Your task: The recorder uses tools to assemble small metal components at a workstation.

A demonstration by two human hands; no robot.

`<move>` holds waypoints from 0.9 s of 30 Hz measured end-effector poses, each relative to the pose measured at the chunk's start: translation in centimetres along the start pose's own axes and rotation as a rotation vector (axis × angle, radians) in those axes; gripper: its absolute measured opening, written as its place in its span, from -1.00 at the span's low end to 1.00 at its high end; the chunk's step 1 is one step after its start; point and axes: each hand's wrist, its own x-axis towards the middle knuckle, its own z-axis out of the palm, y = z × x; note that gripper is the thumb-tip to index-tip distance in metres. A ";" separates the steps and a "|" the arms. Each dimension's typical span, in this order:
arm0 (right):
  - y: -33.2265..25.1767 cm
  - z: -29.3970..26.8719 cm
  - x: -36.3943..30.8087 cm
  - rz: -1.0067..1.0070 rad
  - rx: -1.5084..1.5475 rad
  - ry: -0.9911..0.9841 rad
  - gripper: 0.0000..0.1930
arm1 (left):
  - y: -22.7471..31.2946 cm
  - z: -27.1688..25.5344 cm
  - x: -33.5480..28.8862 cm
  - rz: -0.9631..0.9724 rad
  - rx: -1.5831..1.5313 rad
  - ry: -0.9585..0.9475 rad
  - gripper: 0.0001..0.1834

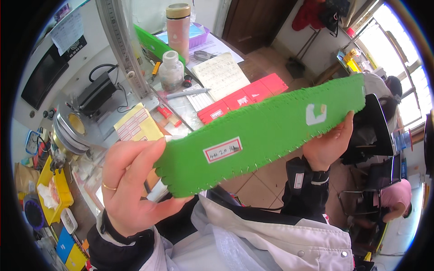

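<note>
A long green foam-like strip point(275, 124) with ragged, notched edges is held up in front of me, tilted so its right end is higher. Small thin metallic bits show along its lower edge. A red-bordered label point(223, 150) with handwriting sticks to its face, and a torn white sticker point(316, 114) is farther right. My left hand point(133, 180) pinches the left end between thumb and fingers. My right hand point(330, 142) grips the lower edge near the right end, its fingers partly behind the strip.
Behind the strip, the table bears a red notched strip point(271, 86), an open notebook point(221, 74), a clear bottle point(171, 72), a pink tumbler point(178, 36) and yellow label sheets point(139, 124). At left are a machine with a metal column point(118, 40) and a yellow tray point(64, 192). People point(397, 198) sit at right.
</note>
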 end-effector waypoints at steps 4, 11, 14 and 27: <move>-0.8 1.4 -0.4 0.016 0.023 0.053 -0.62 | 0.2 -1.8 -0.4 0.067 0.047 -0.013 -0.29; -1.8 4.3 -0.6 0.021 0.058 0.078 -0.59 | 1.2 -4.3 -1.2 0.083 0.104 0.106 -0.37; -1.8 5.7 -0.9 0.034 0.036 0.070 -0.59 | 1.7 -5.5 -2.0 0.130 0.283 0.147 -0.45; -2.9 9.2 -2.6 -0.116 0.004 0.110 -0.60 | 3.5 -9.2 -5.7 0.251 0.451 0.100 -0.55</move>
